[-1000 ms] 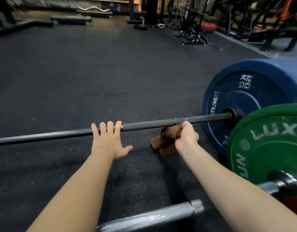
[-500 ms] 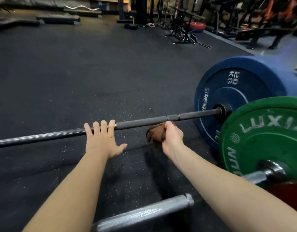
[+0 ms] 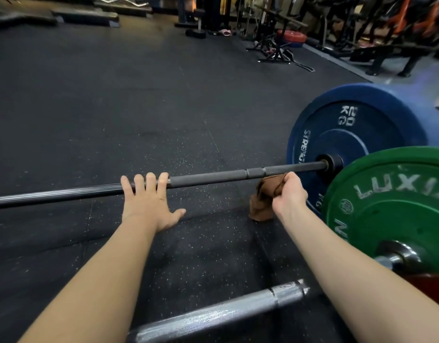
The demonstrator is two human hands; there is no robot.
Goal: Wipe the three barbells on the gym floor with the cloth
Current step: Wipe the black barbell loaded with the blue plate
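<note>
Cloth (image 3: 265, 196) slid right, green plate (image 3: 396, 214) beside

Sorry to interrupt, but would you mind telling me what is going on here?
A person is wiping a black barbell on the gym floor. The right hand grips a brown cloth against the bar near the blue plate, and the left hand rests open on the bar. A silver barbell lies nearer.

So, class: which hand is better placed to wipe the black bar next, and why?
The right hand: it already grips the brown cloth against the black bar near the blue plate. The left hand holds no cloth and rests open over the bar.
</note>
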